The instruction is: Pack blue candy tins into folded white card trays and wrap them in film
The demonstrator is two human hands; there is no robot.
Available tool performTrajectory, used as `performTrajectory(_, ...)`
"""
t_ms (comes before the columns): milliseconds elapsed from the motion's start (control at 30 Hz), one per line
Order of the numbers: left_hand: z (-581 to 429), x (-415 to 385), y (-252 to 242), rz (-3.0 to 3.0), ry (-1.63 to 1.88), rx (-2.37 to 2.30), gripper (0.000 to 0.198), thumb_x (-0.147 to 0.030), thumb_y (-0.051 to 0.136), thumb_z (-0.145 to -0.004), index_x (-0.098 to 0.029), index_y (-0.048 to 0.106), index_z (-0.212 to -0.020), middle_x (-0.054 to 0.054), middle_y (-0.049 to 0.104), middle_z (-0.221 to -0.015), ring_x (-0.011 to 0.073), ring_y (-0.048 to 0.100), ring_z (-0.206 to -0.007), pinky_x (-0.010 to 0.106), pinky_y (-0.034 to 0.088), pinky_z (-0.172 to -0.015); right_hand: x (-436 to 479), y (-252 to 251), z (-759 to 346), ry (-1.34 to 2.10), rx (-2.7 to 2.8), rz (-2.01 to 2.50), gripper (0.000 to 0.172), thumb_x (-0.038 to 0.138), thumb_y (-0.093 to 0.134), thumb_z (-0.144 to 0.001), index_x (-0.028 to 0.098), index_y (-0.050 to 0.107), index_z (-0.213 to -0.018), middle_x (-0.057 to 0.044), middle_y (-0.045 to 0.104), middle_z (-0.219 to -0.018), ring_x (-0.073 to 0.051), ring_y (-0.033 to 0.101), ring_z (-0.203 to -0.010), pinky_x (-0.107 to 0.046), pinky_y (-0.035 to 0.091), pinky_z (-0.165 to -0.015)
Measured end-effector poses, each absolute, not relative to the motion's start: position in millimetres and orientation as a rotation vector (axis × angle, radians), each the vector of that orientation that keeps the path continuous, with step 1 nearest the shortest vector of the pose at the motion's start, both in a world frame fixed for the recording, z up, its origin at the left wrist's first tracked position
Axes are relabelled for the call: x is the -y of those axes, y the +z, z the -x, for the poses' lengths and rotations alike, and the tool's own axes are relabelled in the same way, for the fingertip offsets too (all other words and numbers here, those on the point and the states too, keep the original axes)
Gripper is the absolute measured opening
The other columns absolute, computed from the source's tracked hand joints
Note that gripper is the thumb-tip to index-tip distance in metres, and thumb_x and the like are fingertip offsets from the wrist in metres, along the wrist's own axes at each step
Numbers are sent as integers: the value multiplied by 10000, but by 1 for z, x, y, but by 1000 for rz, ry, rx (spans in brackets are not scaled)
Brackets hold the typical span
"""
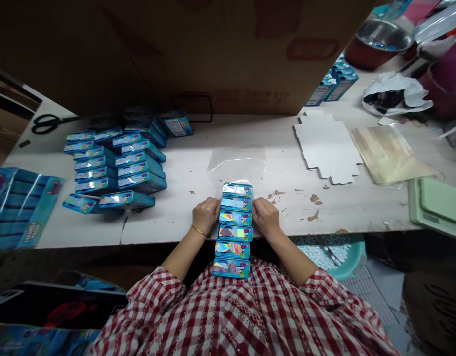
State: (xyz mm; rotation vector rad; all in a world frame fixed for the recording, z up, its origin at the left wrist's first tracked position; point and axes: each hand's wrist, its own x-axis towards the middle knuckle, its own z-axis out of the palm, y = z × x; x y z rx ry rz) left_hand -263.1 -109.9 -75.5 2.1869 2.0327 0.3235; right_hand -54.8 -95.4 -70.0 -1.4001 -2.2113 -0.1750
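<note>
A row of several small blue boxes (234, 232) with shiny printed ends runs from the table edge toward my body. My left hand (206, 216) is closed against the row's left side, a thin bangle on its wrist. Against the right side my right hand (265, 216) is closed too, the two hands holding the row between them. Some fingertips are hidden behind the boxes. At the row's far end a clear plastic bag (237, 163) lies on the white table (190, 163). How far the bag reaches around the boxes I cannot tell.
Stacked blue boxes (96, 170) and black scissors (48, 123) are on the left. A large carton (213, 54) stands behind. To the right lie white cut card (326, 146), plastic bags (391, 151) and a green scale (440, 202). A turquoise basin (357, 254) sits below the edge.
</note>
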Motion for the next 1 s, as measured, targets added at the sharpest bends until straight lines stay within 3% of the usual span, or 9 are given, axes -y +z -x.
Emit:
performTrajectory(233,263,119,-68,-2056,111,-2007,332,-294,333,-907,-166,600,-756,60,638,-786,151,573,-692,258,290,-546,103,-72,56,-236,2274,1436,301,207,410,-890,190,491,-601,-16,504,-574,-137,406,-584,-268,264,-588)
performTrajectory(533,263,100,-57,-2024,-284,-1907,289,-356,381,-885,-174,591,-966,81,639,-990,227,624,-836,269,345,-572,85,-85,44,-48,2453,1389,222,173,456,-841,177,555,-642,-32,565,-655,-149,424,-633,-277,265,-638)
performTrajectory(667,264,114,-52,-2053,-326,-1851,293,-357,376,-887,-180,599,-956,81,652,-959,237,633,-838,275,364,-584,102,-83,43,75,2448,1351,210,160,463,-819,176,553,-631,-33,559,-644,-153,419,-638,-282,266,-637)
performTrajectory(867,268,148,-54,-2058,-182,-1874,294,-334,371,-889,-169,607,-832,79,667,-823,203,632,-694,268,336,-522,146,-69,49,143,2390,1395,243,155,445,-830,183,514,-598,-21,522,-606,-143,419,-614,-278,275,-615)
performTrajectory(1000,271,148,-62,-2122,336,-2065,290,-353,396,-883,-165,565,-742,46,633,-700,145,580,-587,242,328,-497,139,-57,57,-42,2253,1456,176,208,447,-857,166,566,-735,-28,552,-637,-144,451,-615,-277,286,-607)
